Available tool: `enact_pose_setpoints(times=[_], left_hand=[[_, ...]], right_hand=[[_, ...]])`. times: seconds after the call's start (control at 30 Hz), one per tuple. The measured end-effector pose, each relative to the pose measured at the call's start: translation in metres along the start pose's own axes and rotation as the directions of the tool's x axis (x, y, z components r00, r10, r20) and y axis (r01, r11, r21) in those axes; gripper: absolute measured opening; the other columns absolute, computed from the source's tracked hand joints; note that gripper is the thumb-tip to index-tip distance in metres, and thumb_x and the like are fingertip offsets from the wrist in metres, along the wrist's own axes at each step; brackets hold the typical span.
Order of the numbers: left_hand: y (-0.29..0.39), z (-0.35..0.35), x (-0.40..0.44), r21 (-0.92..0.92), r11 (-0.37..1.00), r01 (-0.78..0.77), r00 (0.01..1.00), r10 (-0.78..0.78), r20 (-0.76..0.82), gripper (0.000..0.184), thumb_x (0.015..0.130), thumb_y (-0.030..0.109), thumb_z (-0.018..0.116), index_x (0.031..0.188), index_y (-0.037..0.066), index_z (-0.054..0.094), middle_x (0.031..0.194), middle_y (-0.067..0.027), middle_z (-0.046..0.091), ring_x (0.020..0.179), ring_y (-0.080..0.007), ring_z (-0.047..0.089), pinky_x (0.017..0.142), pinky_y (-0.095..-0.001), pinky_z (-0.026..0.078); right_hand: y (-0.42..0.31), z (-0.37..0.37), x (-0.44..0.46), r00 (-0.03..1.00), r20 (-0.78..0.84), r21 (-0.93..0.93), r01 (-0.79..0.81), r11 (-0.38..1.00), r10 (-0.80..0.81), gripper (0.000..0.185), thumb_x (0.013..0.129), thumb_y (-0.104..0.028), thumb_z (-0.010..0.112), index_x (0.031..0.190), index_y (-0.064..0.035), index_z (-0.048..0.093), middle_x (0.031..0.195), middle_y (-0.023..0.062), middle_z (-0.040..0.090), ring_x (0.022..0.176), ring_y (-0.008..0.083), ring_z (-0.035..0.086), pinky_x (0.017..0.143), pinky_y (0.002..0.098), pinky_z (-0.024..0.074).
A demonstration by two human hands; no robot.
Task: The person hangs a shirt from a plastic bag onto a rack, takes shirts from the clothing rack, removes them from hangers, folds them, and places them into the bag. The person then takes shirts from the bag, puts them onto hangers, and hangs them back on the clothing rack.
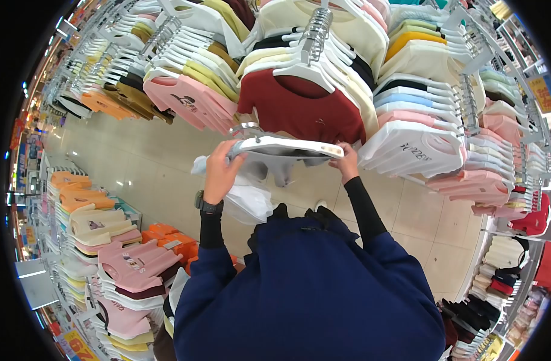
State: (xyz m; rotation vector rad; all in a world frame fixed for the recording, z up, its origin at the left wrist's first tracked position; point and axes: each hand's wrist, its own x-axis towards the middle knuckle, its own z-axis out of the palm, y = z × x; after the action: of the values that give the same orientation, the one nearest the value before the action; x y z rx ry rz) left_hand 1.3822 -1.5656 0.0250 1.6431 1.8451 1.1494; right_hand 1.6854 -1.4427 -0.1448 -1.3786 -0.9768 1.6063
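Note:
A white hanger [287, 145] is held level in front of the body, with a grey garment [275, 165] hanging beneath it. My left hand [223, 170], with a dark watch on the wrist, is closed on the hanger's left end and some grey cloth. On the right end, my right hand [346, 161] grips the hanger with its fingers pressed together. White, see-through material [248, 198] hangs below my left hand. Just beyond the hanger, a dark red shirt [302, 108] hangs at the front of a rack.
Racks of shirts line the far side, including a pink shirt [188, 99] and a white printed shirt [414, 147]. More shirts hang at the lower left, with orange packages [170, 237] beside them. Tiled floor [137, 156] runs between the racks.

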Motion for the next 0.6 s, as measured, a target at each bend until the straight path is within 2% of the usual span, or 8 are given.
enact_pose_setpoints(times=[0.07, 0.2, 0.3, 0.4, 0.5, 0.6], left_hand=[[-0.011, 0.0, -0.002, 0.002, 0.999, 0.034, 0.999, -0.034, -0.02, 0.027, 0.086, 0.01, 0.07, 0.111, 0.001, 0.064, 0.095, -0.0134, 0.064, 0.082, -0.0266, 0.061, 0.073, -0.0335, 0.048], [-0.018, 0.006, -0.007, 0.005, 1.0, 0.007, 0.996, -0.006, -0.09, 0.027, 0.087, 0.01, 0.07, 0.112, 0.002, 0.064, 0.093, -0.0129, 0.063, 0.08, -0.0251, 0.06, 0.072, -0.0327, 0.047], [-0.019, 0.011, -0.007, 0.02, 1.0, 0.017, 0.992, -0.015, -0.126, 0.027, 0.087, 0.01, 0.07, 0.112, 0.002, 0.064, 0.093, -0.013, 0.063, 0.08, -0.0253, 0.061, 0.072, -0.0329, 0.047], [-0.021, 0.012, -0.006, 0.039, 0.998, 0.039, 0.993, -0.035, -0.116, 0.027, 0.087, 0.01, 0.07, 0.112, 0.001, 0.065, 0.094, -0.0127, 0.063, 0.08, -0.0255, 0.061, 0.072, -0.0332, 0.048], [-0.022, 0.018, -0.006, 0.029, 0.999, 0.035, 0.99, -0.031, -0.135, 0.028, 0.087, 0.01, 0.071, 0.112, 0.002, 0.065, 0.095, -0.0128, 0.063, 0.081, -0.0265, 0.061, 0.073, -0.0337, 0.048], [-0.019, 0.028, -0.003, 0.063, 0.998, -0.019, 0.995, 0.025, -0.096, 0.028, 0.086, 0.011, 0.072, 0.112, 0.003, 0.065, 0.097, -0.0138, 0.063, 0.083, -0.0293, 0.062, 0.073, -0.0349, 0.048]], right_hand=[[-0.01, -0.006, 0.006, 1.0, -0.027, -0.011, 0.015, 1.0, -0.016, 0.018, 0.087, 0.002, 0.053, 0.101, -0.0096, 0.055, 0.093, 0.0016, 0.062, 0.079, 0.0127, 0.063, 0.066, 0.0309, 0.0581], [-0.026, -0.012, 0.007, 0.988, -0.08, -0.049, 0.125, 0.991, -0.129, 0.018, 0.084, 0.003, 0.055, 0.099, -0.0083, 0.056, 0.096, 0.0016, 0.061, 0.086, 0.0118, 0.062, 0.068, 0.0296, 0.0558], [-0.036, -0.011, 0.005, 0.974, -0.135, -0.059, 0.176, 0.983, -0.183, 0.017, 0.079, 0.005, 0.059, 0.093, -0.0054, 0.059, 0.09, 0.0031, 0.06, 0.074, 0.0116, 0.062, 0.061, 0.0268, 0.0539], [-0.027, -0.013, 0.017, 0.926, -0.077, -0.223, 0.347, 0.911, -0.371, 0.016, 0.077, 0.005, 0.06, 0.09, -0.0043, 0.06, 0.083, 0.0005, 0.061, 0.069, 0.0089, 0.059, 0.06, 0.0245, 0.0482], [-0.039, -0.007, 0.009, 0.867, -0.064, -0.356, 0.443, 0.823, -0.494, 0.016, 0.075, 0.005, 0.06, 0.088, -0.0032, 0.06, 0.077, -0.0007, 0.061, 0.066, 0.0075, 0.055, 0.06, 0.0238, 0.0437], [-0.066, 0.012, -0.015, 0.853, 0.04, -0.34, 0.502, 0.795, -0.521, 0.016, 0.073, 0.003, 0.06, 0.088, -0.0025, 0.06, 0.077, 0.0033, 0.061, 0.065, 0.0114, 0.057, 0.06, 0.0264, 0.0441]])
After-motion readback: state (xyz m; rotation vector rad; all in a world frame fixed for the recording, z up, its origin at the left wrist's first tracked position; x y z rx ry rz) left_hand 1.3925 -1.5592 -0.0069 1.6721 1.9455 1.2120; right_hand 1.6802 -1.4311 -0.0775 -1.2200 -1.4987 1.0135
